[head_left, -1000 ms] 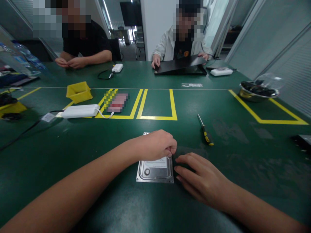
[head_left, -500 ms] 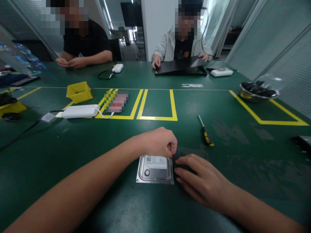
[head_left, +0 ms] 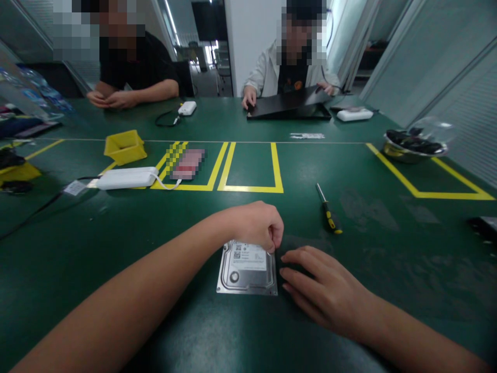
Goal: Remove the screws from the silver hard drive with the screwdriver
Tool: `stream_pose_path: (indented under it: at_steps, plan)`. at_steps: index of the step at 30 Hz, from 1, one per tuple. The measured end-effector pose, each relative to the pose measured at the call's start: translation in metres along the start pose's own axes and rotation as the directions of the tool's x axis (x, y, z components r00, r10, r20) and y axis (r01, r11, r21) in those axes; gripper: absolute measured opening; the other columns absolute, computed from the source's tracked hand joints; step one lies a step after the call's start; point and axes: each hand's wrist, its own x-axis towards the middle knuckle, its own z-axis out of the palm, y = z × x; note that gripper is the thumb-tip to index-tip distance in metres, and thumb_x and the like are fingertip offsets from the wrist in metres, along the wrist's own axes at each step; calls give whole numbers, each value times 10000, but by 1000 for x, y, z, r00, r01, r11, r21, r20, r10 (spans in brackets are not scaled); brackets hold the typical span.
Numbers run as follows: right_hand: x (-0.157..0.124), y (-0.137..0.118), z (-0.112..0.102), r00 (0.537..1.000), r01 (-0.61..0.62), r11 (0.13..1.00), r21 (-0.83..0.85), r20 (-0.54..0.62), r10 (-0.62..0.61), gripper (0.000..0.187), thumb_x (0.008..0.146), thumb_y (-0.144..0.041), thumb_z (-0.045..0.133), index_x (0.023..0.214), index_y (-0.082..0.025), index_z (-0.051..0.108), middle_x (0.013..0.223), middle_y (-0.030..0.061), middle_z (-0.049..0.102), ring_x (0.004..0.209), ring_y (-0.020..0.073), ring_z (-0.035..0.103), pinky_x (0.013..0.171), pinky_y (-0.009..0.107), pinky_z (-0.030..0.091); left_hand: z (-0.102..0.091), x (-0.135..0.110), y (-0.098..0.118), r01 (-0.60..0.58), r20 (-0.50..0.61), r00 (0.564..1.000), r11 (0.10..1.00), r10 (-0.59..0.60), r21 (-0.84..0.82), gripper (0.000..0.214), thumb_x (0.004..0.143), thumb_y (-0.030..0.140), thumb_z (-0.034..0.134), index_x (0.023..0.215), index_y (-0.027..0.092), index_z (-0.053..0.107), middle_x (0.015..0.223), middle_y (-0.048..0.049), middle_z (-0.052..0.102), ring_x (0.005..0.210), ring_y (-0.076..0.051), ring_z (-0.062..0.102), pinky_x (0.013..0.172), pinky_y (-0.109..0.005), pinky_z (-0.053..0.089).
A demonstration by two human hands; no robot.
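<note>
A silver hard drive [head_left: 248,277] lies flat on the green table, its white label facing up. My left hand [head_left: 258,225] reaches across its far edge, fingers curled and pinched together at the far right corner. Whatever is between those fingertips is hidden or too small to name, and the hand covers the far part of the drive. Just off the right side, my right hand [head_left: 316,282] rests with its fingers stretched out and slightly apart, holding nothing. A screwdriver [head_left: 329,212] with a black and yellow handle lies beyond my right hand.
Yellow tape [head_left: 252,189] marks areas on the table. A white power bank [head_left: 126,178] is cabled to a blurred phone [head_left: 188,165]. A yellow bin [head_left: 125,147] stands behind it, a metal bowl [head_left: 415,145] far right. Across sit two people, one holding a black panel [head_left: 289,103].
My left hand has shifted slightly away from me, so a bit more of the drive's label shows. My right hand stays in place beside the drive.
</note>
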Motion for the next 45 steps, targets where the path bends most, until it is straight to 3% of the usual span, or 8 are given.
stream_pose_path:
  at_steps: [18, 22, 27, 32, 38, 42, 45]
  plan:
    - [-2, 2, -2, 1000, 5, 1000, -13, 14, -5, 153, 936, -143, 522, 1017, -118, 649, 1077, 132, 620, 970, 235, 577, 799, 389, 536, -4, 1, 5, 50, 23, 998, 997, -51, 52, 129, 694, 134, 737, 818, 169, 754, 711, 2, 713, 651, -128, 626, 568, -220, 423]
    - [-3, 3, -1, 1000, 11, 1000, -15, 2, -11, 149, 935, -145, 530, 1022, -115, 648, 1082, 132, 616, 975, 240, 570, 795, 396, 537, 1, -2, 3, 17, -34, 999, 999, -15, 46, 109, 699, 146, 757, 804, 161, 734, 707, 8, 703, 643, -116, 623, 571, -215, 419]
    - [-3, 5, 1, 1000, 15, 1000, -9, 9, -15, 149, 934, -145, 532, 1030, -113, 642, 1090, 134, 606, 970, 242, 563, 794, 408, 535, 13, -14, -2, 12, -186, 983, 998, -1, 58, 93, 751, 203, 765, 792, 163, 692, 702, 26, 669, 641, -109, 608, 556, -212, 394]
    - [-4, 6, 2, 1000, 9, 1000, -15, 30, -9, 146, 938, -158, 534, 1028, -120, 643, 1095, 133, 606, 968, 238, 562, 795, 402, 531, 28, -38, -3, -16, -351, 933, 984, 79, 177, 157, 799, 256, 770, 915, 170, 709, 929, -21, 689, 868, -175, 624, 748, -273, 444]
    - [-5, 5, -1, 1000, -4, 999, -39, 4, 4, 151, 940, -159, 532, 1016, -117, 656, 1054, 128, 619, 947, 224, 577, 792, 376, 523, 46, -65, -4, -69, -387, 904, 957, 179, 281, 349, 936, 452, 611, 1156, 188, 670, 1120, -73, 658, 1077, -247, 578, 972, -385, 424]
    - [-6, 12, -3, 997, -70, 991, -117, -44, 65, 162, 936, -171, 546, 1052, -132, 652, 1071, 126, 616, 939, 220, 577, 814, 382, 512, 55, -70, -9, -84, -366, 900, 919, 236, 386, 422, 967, 514, 525, 1227, 204, 645, 1165, -92, 634, 1102, -265, 565, 987, -422, 418]
    - [-6, 26, -8, 964, -265, 915, -305, -77, 253, 257, 942, -248, 540, 1151, -128, 629, 1076, 148, 596, 930, 253, 569, 800, 412, 518, 57, -73, -10, -87, -367, 895, 905, 255, 416, 508, 948, 589, 506, 1249, 199, 631, 1185, -103, 635, 1109, -278, 570, 992, -444, 418]
